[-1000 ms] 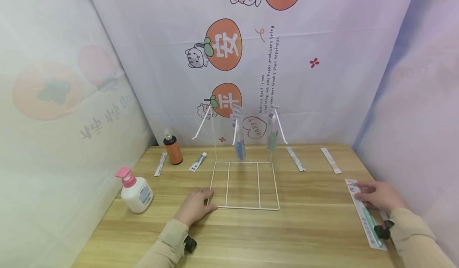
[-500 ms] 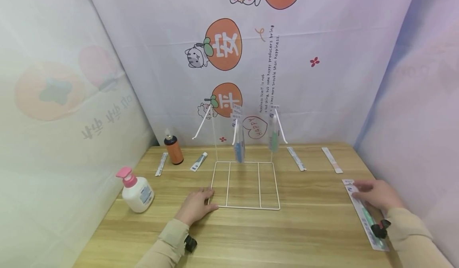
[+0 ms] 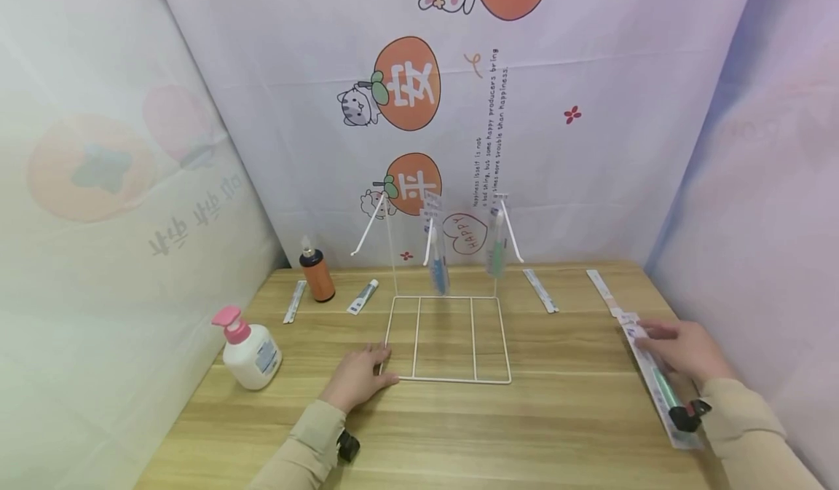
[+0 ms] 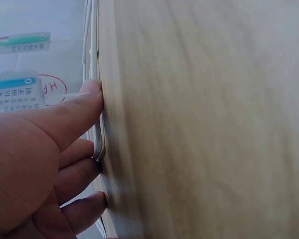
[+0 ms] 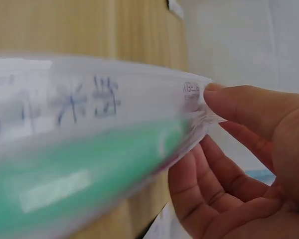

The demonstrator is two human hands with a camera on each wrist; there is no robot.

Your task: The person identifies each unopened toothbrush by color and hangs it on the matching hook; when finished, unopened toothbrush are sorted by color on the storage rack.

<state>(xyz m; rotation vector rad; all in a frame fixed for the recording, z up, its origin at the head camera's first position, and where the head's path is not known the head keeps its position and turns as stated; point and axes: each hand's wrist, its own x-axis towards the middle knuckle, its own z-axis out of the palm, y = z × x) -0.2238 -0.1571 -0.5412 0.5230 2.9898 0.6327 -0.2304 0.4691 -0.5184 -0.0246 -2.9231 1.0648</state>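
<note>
My left hand (image 3: pixel 357 377) holds the front left corner of a white wire display rack (image 3: pixel 446 381); in the left wrist view the thumb (image 4: pixel 84 102) lies on the wire and the fingertips touch the tabletop. At the right, my right hand (image 3: pixel 684 350) pinches one end of a packaged green toothbrush (image 3: pixel 660 388) between thumb and fingers. The pack (image 5: pixel 89 164) slants up off the table in the right wrist view. From the rack's hooks hang a packaged blue toothbrush (image 3: pixel 439 268) in the middle and a packaged green one (image 3: pixel 498 250) at the right.
A white pump bottle (image 3: pixel 252 359) and an orange-brown bottle (image 3: pixel 317 275) stand at the left. Along the back lie a small tube (image 3: pixel 363 297) and flat narrow packs (image 3: pixel 540 291). Fabric walls (image 3: pixel 295 133) close in the table's back and sides.
My right hand has lifted the packaged green toothbrush from the tabletop and moved it slightly left and away from me. My left hand stays at the rack's corner.
</note>
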